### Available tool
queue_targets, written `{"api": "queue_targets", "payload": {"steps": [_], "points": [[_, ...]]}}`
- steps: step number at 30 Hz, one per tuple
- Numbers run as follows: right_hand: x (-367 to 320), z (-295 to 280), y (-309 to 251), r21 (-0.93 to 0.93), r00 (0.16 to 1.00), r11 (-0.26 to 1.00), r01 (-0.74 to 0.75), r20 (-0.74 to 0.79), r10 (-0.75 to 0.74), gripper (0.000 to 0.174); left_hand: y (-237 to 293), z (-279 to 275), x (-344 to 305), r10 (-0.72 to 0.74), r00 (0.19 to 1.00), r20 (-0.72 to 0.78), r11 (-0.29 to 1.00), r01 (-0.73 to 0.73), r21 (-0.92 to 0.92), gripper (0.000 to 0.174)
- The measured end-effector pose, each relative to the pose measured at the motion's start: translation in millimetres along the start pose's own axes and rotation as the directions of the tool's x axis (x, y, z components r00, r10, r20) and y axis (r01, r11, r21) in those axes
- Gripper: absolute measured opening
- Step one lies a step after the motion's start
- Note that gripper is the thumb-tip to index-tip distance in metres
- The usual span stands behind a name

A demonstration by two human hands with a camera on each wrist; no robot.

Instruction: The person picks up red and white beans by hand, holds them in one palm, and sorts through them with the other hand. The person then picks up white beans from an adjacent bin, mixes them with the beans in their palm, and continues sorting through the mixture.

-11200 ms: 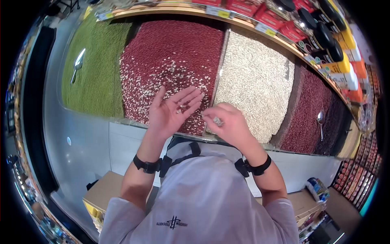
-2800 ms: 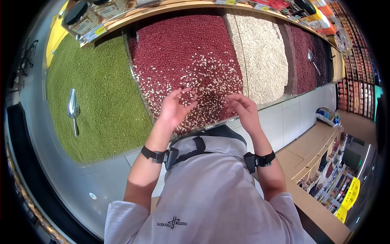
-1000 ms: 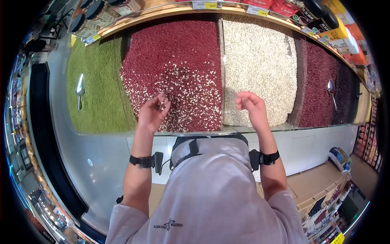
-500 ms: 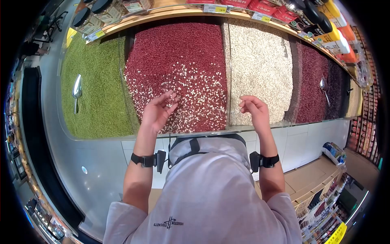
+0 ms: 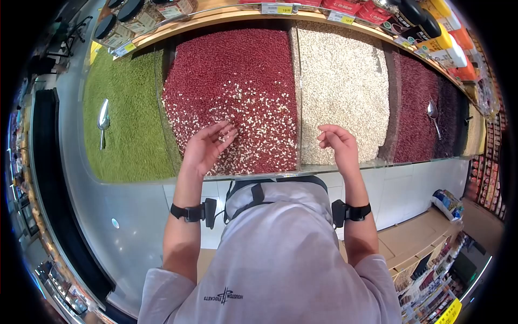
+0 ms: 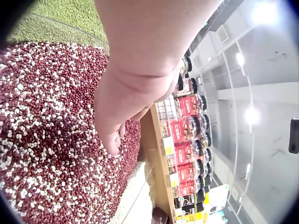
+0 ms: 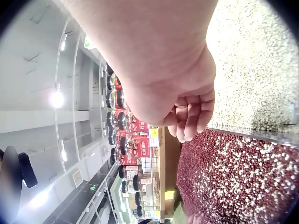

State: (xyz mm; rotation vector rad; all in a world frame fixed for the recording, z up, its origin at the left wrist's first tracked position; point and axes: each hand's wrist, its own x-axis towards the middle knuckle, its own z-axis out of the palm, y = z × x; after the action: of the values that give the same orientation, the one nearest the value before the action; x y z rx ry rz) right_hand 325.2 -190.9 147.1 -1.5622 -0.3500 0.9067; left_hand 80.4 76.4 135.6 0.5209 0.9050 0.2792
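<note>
My left hand (image 5: 204, 147) hovers low over the bin of small red beans (image 5: 232, 54), its fingers loosely bent and spread. White grains (image 5: 264, 116) lie scattered over the front half of these red beans. In the left wrist view the fingers (image 6: 112, 140) point down toward the beans, the palm side mostly hidden. My right hand (image 5: 342, 146) is held above the bin of white grains (image 5: 345, 70), just right of the divider (image 5: 298, 97). Its fingers (image 7: 191, 116) are loosely curled in the right wrist view, and nothing shows in them.
Green beans (image 5: 127, 108) with a metal scoop (image 5: 102, 123) fill the left bin. Another scoop (image 5: 433, 116) rests on dark red beans (image 5: 413, 113) at the right. A wooden shelf (image 5: 216, 24) with jars (image 5: 135, 13) and bottles (image 5: 448, 56) runs along the back.
Earlier my right hand pinched white grains beside my open left palm, which held some. Later both hands were over the red beans; since then the right has moved over the white grains.
</note>
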Motion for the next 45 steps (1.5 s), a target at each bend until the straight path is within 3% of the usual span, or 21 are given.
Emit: {"api": "queue_targets", "payload": {"steps": [5, 13, 15, 17, 19, 21, 23, 28, 31, 36, 38, 39, 41, 43, 45], "points": [[8, 0, 7, 0.001, 0.999, 1.0, -0.022, 0.039, 0.022, 0.023, -8, 9, -3, 0.013, 0.999, -0.039, 0.993, -0.017, -0.117, 0.039], [11, 36, -17, -0.162, 0.967, 0.986, 0.032, 0.254, 0.01, 0.019, -25, 30, -9, 0.023, 1.0, -0.012, 0.941, -0.025, -0.338, 0.027], [9, 46, -31, -0.284, 0.946, 0.949, 0.134, 0.323, -0.037, 0.019, -27, 33, -9, 0.031, 0.988, 0.15, 0.893, 0.04, -0.449, 0.024], [7, 55, -47, -0.33, 0.934, 0.928, 0.174, 0.354, -0.05, 0.019, -28, 42, -10, 0.031, 0.988, 0.15, 0.882, 0.044, -0.47, 0.023], [5, 62, -55, -0.348, 0.92, 0.906, 0.242, 0.379, -0.1, 0.018, -30, 38, -5, 0.061, 0.94, 0.337, 0.81, 0.15, -0.567, 0.026], [4, 67, -58, -0.33, 0.912, 0.905, 0.268, 0.388, -0.129, 0.018, -31, 37, -4, 0.108, 0.916, 0.387, 0.813, 0.143, -0.564, 0.028], [4, 67, -64, -0.418, 0.906, 0.864, 0.28, 0.412, -0.094, 0.018, -23, 51, -13, 0.065, 0.968, 0.242, 0.861, 0.068, -0.505, 0.03], [2, 65, -60, -0.4, 0.918, 0.874, 0.275, 0.38, -0.115, 0.017, -13, 51, -16, 0.162, 0.894, 0.418, 0.902, 0.037, -0.43, 0.044], [0, 64, -62, -0.383, 0.929, 0.89, 0.248, 0.354, -0.107, 0.017, -6, 57, -18, 0.17, 0.891, 0.421, 0.895, 0.039, -0.444, 0.049], [-3, 64, -69, -0.411, 0.935, 0.866, 0.285, 0.319, -0.156, 0.018, -2, 58, -13, 0.205, 0.798, 0.567, 0.856, 0.135, -0.499, 0.053], [-4, 68, -73, -0.411, 0.934, 0.86, 0.302, 0.307, -0.182, 0.018, 2, 64, -15, 0.162, 0.826, 0.54, 0.85, 0.161, -0.501, 0.05], [-5, 73, -77, -0.422, 0.913, 0.821, 0.386, 0.301, -0.275, 0.019, 4, 70, -17, 0.158, 0.823, 0.545, 0.851, 0.166, -0.498, 0.05], [-8, 84, -85, -0.437, 0.885, 0.773, 0.461, 0.292, -0.363, 0.021, 3, 82, -19, 0.151, 0.885, 0.441, 0.883, 0.08, -0.462, 0.051], [-7, 94, -93, -0.463, 0.805, 0.659, 0.593, 0.339, -0.486, 0.024, -1, 89, -17, 0.171, 0.871, 0.46, 0.895, 0.058, -0.443, 0.051], [-6, 101, -98, -0.465, 0.796, 0.646, 0.605, 0.35, -0.494, 0.024, -4, 94, -15, 0.2, 0.9, 0.388, 0.949, -0.079, -0.305, 0.05]]}}
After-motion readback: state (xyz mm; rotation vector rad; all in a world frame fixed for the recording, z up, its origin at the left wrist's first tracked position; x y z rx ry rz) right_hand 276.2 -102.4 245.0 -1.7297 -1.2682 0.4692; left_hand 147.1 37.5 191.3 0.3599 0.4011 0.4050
